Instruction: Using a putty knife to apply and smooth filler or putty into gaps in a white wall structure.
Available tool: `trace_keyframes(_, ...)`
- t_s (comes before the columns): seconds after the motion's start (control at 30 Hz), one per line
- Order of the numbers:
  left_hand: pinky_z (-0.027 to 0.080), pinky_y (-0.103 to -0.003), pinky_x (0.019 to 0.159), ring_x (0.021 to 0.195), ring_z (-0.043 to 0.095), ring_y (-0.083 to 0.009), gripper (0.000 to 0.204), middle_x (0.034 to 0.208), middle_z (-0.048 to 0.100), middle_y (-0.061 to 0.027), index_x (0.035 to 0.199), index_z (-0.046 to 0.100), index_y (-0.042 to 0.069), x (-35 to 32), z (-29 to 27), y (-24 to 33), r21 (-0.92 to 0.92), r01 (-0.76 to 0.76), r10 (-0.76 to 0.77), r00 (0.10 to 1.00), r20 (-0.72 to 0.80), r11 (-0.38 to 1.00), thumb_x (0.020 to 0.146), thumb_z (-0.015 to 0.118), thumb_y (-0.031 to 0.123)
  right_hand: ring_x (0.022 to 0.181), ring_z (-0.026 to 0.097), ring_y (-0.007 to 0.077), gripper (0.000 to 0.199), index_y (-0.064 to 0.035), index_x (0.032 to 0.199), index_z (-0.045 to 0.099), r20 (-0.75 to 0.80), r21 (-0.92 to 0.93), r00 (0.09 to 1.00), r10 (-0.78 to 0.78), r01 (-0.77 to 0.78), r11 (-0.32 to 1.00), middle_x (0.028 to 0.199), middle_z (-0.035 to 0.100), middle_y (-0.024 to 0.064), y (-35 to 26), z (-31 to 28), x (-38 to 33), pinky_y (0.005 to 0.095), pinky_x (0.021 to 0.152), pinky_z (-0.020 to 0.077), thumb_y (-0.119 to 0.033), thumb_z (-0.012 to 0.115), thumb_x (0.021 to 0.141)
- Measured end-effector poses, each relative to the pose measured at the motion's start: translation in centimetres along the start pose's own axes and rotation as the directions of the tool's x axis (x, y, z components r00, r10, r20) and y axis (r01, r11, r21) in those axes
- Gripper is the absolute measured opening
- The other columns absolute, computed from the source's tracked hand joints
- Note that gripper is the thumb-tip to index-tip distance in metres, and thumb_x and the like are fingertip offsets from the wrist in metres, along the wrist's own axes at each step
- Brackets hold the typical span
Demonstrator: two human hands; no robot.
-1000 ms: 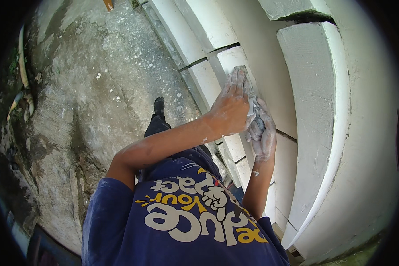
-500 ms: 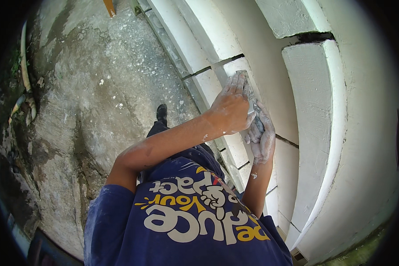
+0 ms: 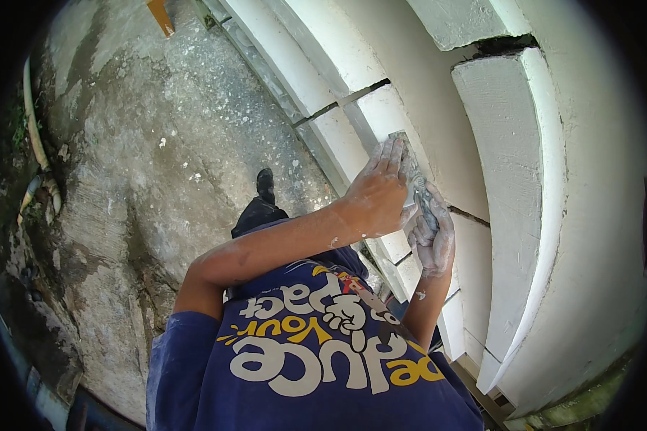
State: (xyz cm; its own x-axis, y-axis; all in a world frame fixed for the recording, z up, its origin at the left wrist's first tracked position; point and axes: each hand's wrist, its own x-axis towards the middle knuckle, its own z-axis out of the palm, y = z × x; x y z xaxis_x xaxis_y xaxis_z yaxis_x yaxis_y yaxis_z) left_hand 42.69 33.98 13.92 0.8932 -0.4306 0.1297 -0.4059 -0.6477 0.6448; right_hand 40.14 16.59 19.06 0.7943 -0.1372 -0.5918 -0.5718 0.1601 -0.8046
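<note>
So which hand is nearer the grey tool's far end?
The left hand, placed higher in view along the grey tool; the right hand holds its near end.

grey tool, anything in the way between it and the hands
Nothing visible does. The left hand lies directly on the grey tool, and the right hand is cupped around its near end. No loose object shows between them, though the left hand covers part of the tool.

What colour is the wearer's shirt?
The shirt is navy with mostly white and yellow print; see head view.
</note>
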Motion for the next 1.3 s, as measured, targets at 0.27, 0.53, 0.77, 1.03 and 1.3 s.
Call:
trace_keyframes(0.27, 0.012, -0.054, 0.126, 0.151, 0.021, -0.0507, 0.084, 0.153, 0.029, -0.0444, 0.146, 0.034, -0.021, 0.2, 1.1, 1.6, -0.052, -0.047, 0.055, 0.984, 0.168, 0.998, 0.092, 0.06, 0.038, 0.039, 0.035, 0.007, 0.047, -0.0038, 0.139, 0.053, -0.047, -0.007, 0.999, 0.013, -0.013, 1.0, 0.054, 0.04, -0.0034, -0.5, -3.9, -0.8, 0.0263, 0.037, 0.036, -0.027, 0.054, 0.098)
trace_keyframes(0.53, 0.017, -0.052, 0.125, 0.147, 0.03, -0.0514, 0.073, 0.152, 0.032, -0.0442, 0.137, 0.049, -0.019, 1.2, 1.3, -0.8, -0.054, -0.062, 0.062, 0.998, -0.007, 0.997, 0.097, 0.053, 0.041, 0.039, 0.026, 0.0074, 0.048, -0.0092, 0.145, 0.051, -0.049, -0.01, 0.999, -0.018, 0.018, 1.0, 0.054, 0.034, -0.0059, -0.1, -1.3, 0.4, 0.0256, 0.039, 0.028, -0.027, 0.052, 0.101)
trace_keyframes(0.77, 0.019, -0.052, 0.124, 0.147, 0.033, -0.049, 0.068, 0.151, 0.036, -0.042, 0.134, 0.054, -0.017, 1.1, 0.9, -0.6, -0.034, -0.069, 0.068, 0.997, -0.033, 0.997, 0.097, 0.055, 0.04, 0.039, 0.024, 0.007, 0.042, -0.0093, 0.141, 0.054, -0.023, 0.086, 1.0, 0.009, -0.007, 0.996, 0.053, 0.034, -0.0059, -0.8, -1.8, 0.3, 0.0249, 0.039, 0.0257, -0.025, 0.051, 0.102)
trace_keyframes(1.03, 0.022, -0.053, 0.123, 0.139, 0.043, -0.0517, 0.065, 0.142, 0.044, -0.0457, 0.123, 0.064, -0.016, 0.8, 0.5, 0.3, 0.039, -0.091, 0.092, 0.995, -0.04, 0.995, 0.094, 0.059, 0.041, 0.04, 0.037, 0.0068, 0.045, -0.0037, 0.14, 0.054, -0.062, 0.092, 0.998, 0.013, -0.007, 0.996, 0.06, 0.047, -0.002, -0.1, -2.2, 0.0, 0.0243, 0.035, 0.0316, -0.02, 0.055, 0.097)
trace_keyframes(1.3, 0.024, -0.052, 0.122, 0.136, 0.045, -0.0517, 0.063, 0.137, 0.049, -0.0455, 0.121, 0.063, -0.018, 2.0, -2.1, 0.0, -0.022, -0.033, 0.034, 0.998, 0.047, 0.999, 0.094, 0.059, 0.039, 0.039, 0.036, 0.0065, 0.046, -0.002, 0.138, 0.055, -0.002, 0.074, 1.0, -0.013, 0.013, 0.997, 0.057, 0.045, -0.0028, -0.3, -0.8, 0.9, 0.0259, 0.036, 0.0341, -0.026, 0.056, 0.099)
